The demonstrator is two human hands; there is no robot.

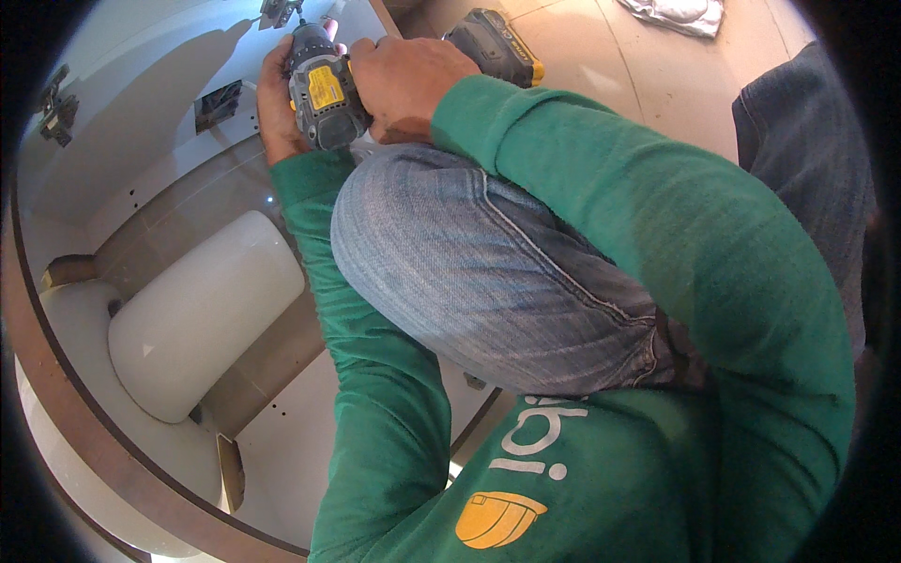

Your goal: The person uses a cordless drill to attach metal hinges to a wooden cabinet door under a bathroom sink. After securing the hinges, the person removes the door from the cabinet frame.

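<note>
Both arms reach forward, left hand [279, 98] and right hand [408, 84] curled shut.

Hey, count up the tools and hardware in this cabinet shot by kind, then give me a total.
Cordless drill, held in both the left hand and the right hand: 1
Metal hinges on the white cabinet panels, at and: 3
Total: 4

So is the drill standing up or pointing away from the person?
Pointing away. The drill, held in the left hand and right hand, aims its tip at a metal hinge on the white panel.
</note>
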